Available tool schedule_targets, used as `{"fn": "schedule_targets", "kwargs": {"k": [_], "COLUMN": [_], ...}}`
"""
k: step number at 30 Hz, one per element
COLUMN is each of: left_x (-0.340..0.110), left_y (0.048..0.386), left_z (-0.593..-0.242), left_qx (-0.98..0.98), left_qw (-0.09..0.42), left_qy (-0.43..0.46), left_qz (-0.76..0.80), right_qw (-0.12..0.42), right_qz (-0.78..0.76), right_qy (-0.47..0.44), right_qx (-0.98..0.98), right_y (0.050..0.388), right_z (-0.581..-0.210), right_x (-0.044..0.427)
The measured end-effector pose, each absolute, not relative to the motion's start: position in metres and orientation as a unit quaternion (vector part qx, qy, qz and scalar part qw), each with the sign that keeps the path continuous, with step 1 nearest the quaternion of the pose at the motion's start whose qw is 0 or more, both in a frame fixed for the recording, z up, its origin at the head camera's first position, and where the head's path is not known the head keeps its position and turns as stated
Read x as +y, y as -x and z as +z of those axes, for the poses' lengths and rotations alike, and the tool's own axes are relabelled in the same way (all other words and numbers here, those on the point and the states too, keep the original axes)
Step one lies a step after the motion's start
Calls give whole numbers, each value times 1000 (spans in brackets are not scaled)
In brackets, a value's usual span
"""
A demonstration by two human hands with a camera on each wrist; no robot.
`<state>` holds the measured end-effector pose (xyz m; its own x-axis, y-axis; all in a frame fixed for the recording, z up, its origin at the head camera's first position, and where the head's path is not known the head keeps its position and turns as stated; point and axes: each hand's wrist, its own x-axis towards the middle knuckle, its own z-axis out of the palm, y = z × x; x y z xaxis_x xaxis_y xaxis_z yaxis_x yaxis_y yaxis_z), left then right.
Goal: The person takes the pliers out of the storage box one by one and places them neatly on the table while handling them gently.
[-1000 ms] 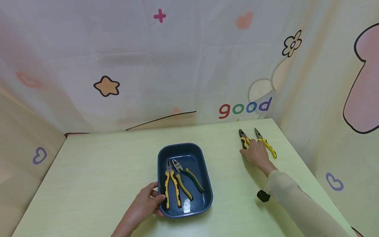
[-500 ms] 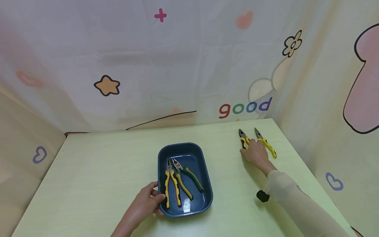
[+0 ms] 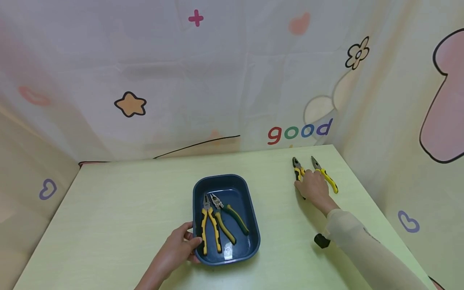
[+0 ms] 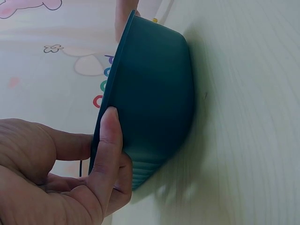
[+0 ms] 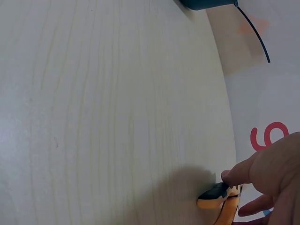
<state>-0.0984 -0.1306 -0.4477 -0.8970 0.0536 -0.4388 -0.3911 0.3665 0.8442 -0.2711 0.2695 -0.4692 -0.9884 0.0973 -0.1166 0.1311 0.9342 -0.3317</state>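
Observation:
My left hand [image 3: 180, 245] pinches the left rim of a dark blue plastic tray [image 3: 252, 209]; in the left wrist view the thumb and fingers lie on either side of its wall [image 4: 150, 84]. Inside the tray are yellow-and-black combination pliers [image 3: 204, 229] and green-handled pliers [image 3: 235, 219], handles spread. At the back right, my right hand [image 3: 313, 187] grips the handles of a second pair of yellow-and-black pliers [image 3: 297, 169]. The right wrist view shows the thumb against one black-and-orange handle [image 5: 213, 197]; the rest is partly hidden.
Long-nose pliers [image 3: 328, 180] with yellow handles lie just right of the right hand. The pale wooden table [image 3: 127, 217] ends at a printed curtain [image 3: 174, 80] behind and at both sides. A black piece [image 3: 322, 241] sits at the right sleeve.
Both hands and the tray stay almost where they were. The right thumb has shifted slightly inward, and a black handle end now shows beneath the right hand.

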Motion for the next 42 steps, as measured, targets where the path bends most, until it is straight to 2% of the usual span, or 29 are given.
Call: {"fn": "schedule_targets", "kwargs": {"k": [18, 32, 42], "left_x": [-131, -130, -129], "left_y": [98, 98, 97], "left_z": [-447, -445, -444], "left_qx": [805, 809, 809], "left_qw": [197, 200, 193], "left_qy": [99, 98, 94], "left_qz": [550, 544, 547], "right_qw": [52, 15, 11], "right_qz": [-161, -129, -167], "right_qy": [-60, -28, 8], "right_qx": [984, 991, 986], "right_y": [271, 263, 251], "right_z": [-471, -470, -447], "right_x": [268, 265, 255]}}
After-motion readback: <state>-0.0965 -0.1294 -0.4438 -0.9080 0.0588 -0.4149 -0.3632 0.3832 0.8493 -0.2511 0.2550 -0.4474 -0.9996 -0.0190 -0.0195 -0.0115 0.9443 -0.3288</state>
